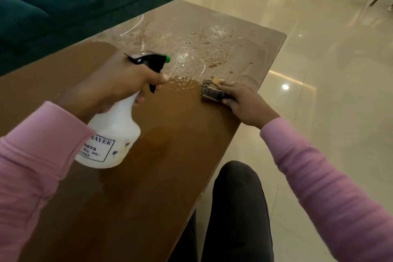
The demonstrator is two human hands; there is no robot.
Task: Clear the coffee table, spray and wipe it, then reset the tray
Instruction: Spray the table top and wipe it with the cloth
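Pink and close, my left sleeve (32,166) leads up to my left hand (114,85). Its fingers are curled round the neck of the white spray bottle (112,140), held above the coffee table (148,187) with the nozzle facing the wet patch (197,49) at the far end. Farther right, my right hand (246,104) grips what looks like a striped cloth (212,92), pressed on the tabletop near its right edge.
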